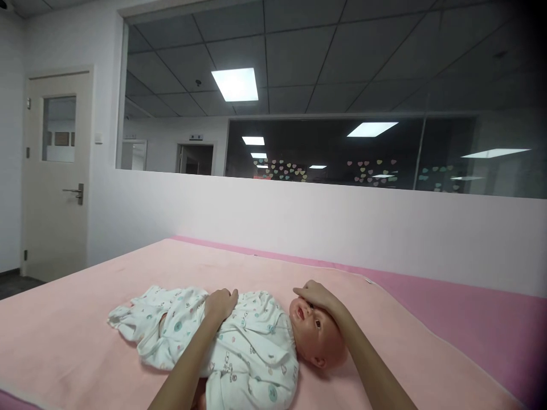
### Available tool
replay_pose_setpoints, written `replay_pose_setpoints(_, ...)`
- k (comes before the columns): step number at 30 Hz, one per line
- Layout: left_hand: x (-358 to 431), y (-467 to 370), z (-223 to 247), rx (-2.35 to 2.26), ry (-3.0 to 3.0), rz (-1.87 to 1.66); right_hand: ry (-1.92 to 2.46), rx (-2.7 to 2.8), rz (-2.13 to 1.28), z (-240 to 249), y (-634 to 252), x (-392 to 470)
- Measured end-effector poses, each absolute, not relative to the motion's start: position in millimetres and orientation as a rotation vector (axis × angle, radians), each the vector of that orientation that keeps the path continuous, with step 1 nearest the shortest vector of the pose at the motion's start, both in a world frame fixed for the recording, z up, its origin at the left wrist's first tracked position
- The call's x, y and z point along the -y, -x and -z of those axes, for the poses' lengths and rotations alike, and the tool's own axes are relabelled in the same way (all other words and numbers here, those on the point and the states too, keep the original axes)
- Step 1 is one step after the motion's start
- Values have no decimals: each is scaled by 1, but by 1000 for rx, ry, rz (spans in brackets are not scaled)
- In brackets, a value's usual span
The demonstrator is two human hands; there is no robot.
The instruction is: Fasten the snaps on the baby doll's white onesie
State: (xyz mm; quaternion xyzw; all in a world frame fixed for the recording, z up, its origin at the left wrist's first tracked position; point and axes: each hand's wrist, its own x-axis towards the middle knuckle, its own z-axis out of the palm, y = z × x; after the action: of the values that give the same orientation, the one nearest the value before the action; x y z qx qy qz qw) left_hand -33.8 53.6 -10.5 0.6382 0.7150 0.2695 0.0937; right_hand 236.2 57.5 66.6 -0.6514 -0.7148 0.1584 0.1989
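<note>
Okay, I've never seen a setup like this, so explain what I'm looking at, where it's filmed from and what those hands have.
There's no robot: these are a person's bare hands, seen in one picture from a camera worn on their head. A bald plastic baby doll in patterned white clothes lies on a peach-pink sheet, its head towards the right. The left hand rests on the clothed body; the right hand is at the head. Neither lifts the doll; whether the fingers grip isn't clear.
</note>
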Motion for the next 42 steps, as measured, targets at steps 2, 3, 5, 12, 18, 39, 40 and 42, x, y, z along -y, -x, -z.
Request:
replay_pose_setpoints(2, -52, 34, 10, -2120, -1905, -793, 1736, 1977, -491, -66, -240, -52)
replay_pose_setpoints(3, -51, 35, 10, -2121, -1911, -791, 1693, 1967, -529, -65, -243, -48)
replay_pose_setpoints(5, -50, 35, 10, -2118, -1925, -787, 1620, 1952, -602, -62, -250, -38)
replay_pose_setpoints(12, -47, 36, 8, -2088, -1965, -758, 1125, 1490, -1192, -20, -274, -12)
replay_pose_setpoints(18, -43, 38, 7, -2058, -2002, -742, 1083, 1122, -1428, 11, -278, -11)
replay_pose_setpoints(39, -44, 40, 8, -2079, -2039, -715, 937, 1188, -1214, -10, -274, -6)
replay_pose_setpoints(40, -44, 41, 8, -2078, -2043, -717, 928, 1247, -1144, -14, -273, -6)
replay_pose_setpoints(42, -44, 41, 9, -2077, -2044, -714, 913, 1285, -1124, -14, -273, -6)
